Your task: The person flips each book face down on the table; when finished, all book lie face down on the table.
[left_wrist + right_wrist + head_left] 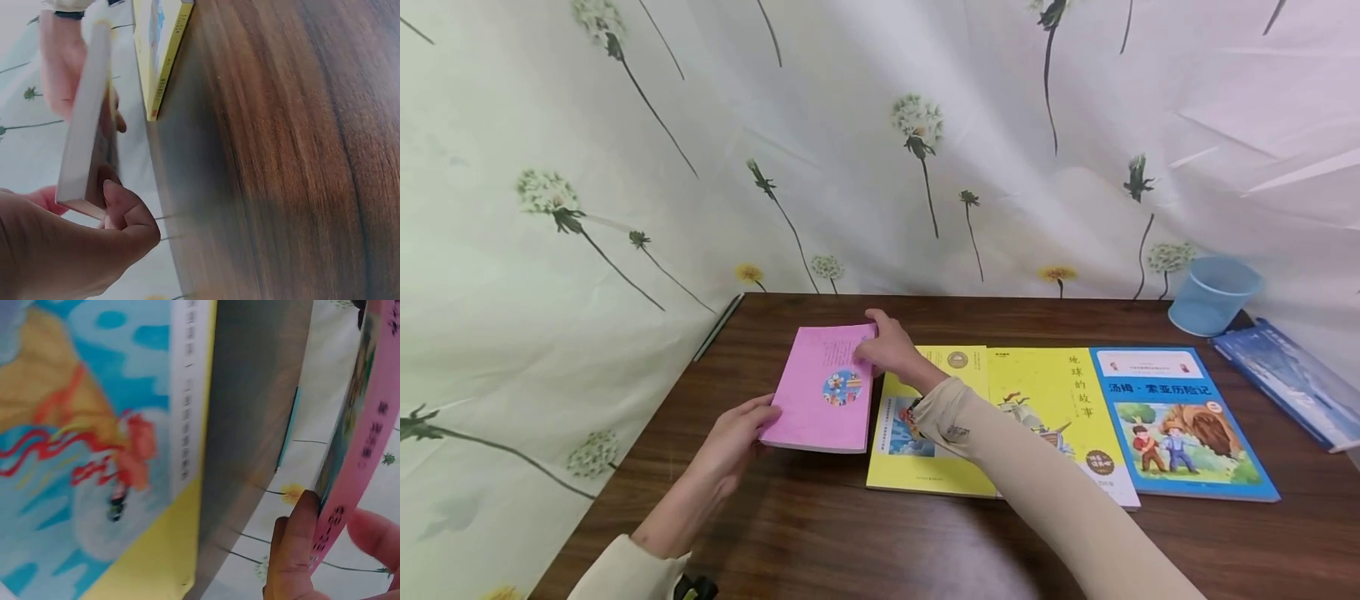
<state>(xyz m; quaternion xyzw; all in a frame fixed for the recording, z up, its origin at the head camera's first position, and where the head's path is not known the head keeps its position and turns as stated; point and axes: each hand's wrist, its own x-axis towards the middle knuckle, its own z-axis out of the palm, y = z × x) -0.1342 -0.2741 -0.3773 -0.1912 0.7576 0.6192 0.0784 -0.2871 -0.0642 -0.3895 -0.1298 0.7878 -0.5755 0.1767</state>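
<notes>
So the pink book [820, 417] is up off the table [820, 533], a bit tilted, just left of the near-left yellow book [917, 479], and both hands are on it. Left hand [737, 437] is pinching the near left corner, thumb against the fingers with the book between them. Right hand [891, 346] pinches the far right part by the spine, fingers on the pictured cover and thumb on the plain pink one, going by the right wrist view. Can't tell how hard either one squeezes

What I'd worry about: the spine edge is really close to that yellow book, so if it comes down a touch too far right it could ride up on the cover or shove it into the second yellow book [1033, 375] and the blue book [1180, 437] beyond. Also, the grips sit at opposite corners, so letting go unevenly could make it twist and slap down skewed. Left fingers are tucked under that corner, so they might get trapped if it drops flat. And the right sleeve [943, 408] hangs over the yellow cover, so a low sweep could drag it crooked
</notes>
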